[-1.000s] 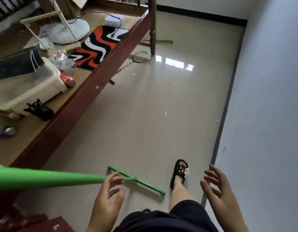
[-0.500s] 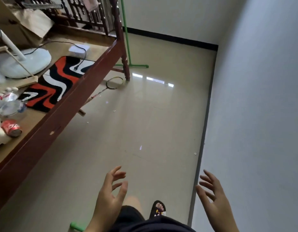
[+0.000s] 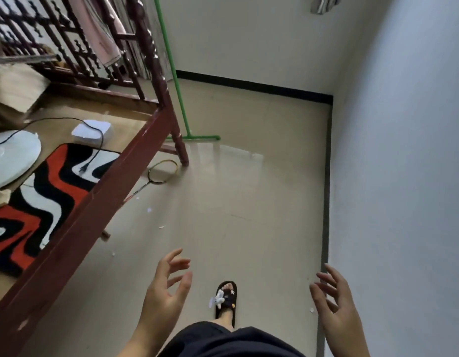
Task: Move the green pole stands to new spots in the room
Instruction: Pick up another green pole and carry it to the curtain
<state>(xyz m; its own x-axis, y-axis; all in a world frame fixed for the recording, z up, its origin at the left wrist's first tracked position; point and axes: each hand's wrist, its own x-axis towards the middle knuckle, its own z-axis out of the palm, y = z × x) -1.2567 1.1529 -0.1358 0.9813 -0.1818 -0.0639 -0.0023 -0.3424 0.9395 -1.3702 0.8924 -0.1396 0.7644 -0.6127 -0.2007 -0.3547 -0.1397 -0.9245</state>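
A green pole stand (image 3: 177,83) stands upright at the far end of the floor, just behind the bed's corner post, its horizontal foot resting on the tiles. My left hand (image 3: 166,289) hovers low in the view, fingers spread and holding nothing. My right hand (image 3: 334,302) is held out close to the right wall, also spread with nothing in it. Both hands are far from the stand.
A dark red wooden bed frame (image 3: 94,202) runs along the left, carrying a red, black and white mat (image 3: 42,194), a fan base (image 3: 12,158) and a white box (image 3: 91,131). A badminton racket (image 3: 158,173) lies by the post. A grey wall (image 3: 403,176) closes the right.
The view has tilted up and moved forward along the floor. The green pole that lay at my feet a second ago has dropped out of sight; the far stand is closer.
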